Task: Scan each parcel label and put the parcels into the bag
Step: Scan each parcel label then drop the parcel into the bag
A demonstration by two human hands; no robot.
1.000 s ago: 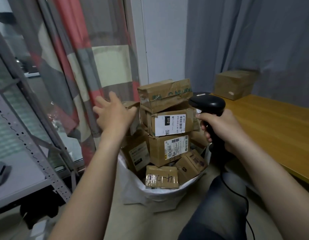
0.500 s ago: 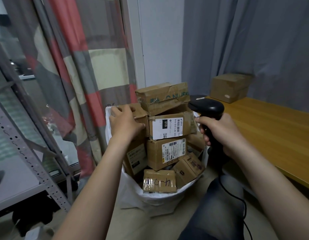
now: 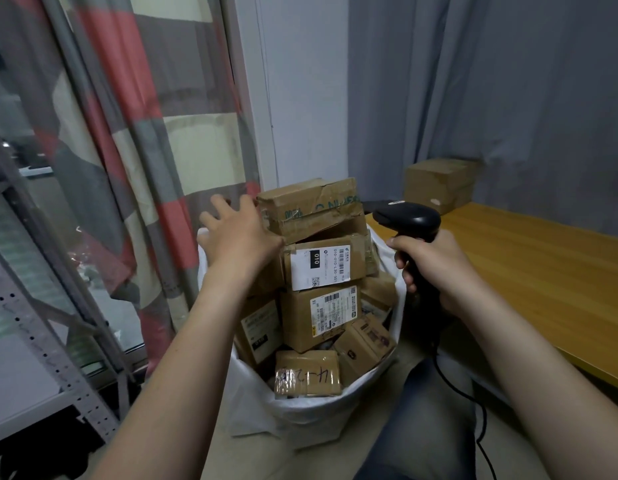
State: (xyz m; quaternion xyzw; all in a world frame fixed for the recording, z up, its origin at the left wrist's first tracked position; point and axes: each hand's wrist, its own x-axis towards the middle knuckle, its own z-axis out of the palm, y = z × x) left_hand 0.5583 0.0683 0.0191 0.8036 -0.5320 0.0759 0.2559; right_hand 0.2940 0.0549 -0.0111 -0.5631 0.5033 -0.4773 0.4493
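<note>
Parcels (image 3: 318, 268) heap above the white bag (image 3: 300, 410); left hand (image 3: 240, 233) spread wide beside the top box (image 3: 309, 207), right hand (image 3: 435, 268) gripping the scanner (image 3: 408, 218)

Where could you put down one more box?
The wooden table is bare between the lone box by the grey curtain and the scanner in the right hand. The white bag is heaped past its rim.

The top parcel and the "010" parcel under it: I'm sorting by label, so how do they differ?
The top parcel shows no white label, only green print, and looks crumpled and tilted. The "010" parcel bears a white barcode label facing the camera. Both are brown cardboard, stacked in the white bag.
</note>
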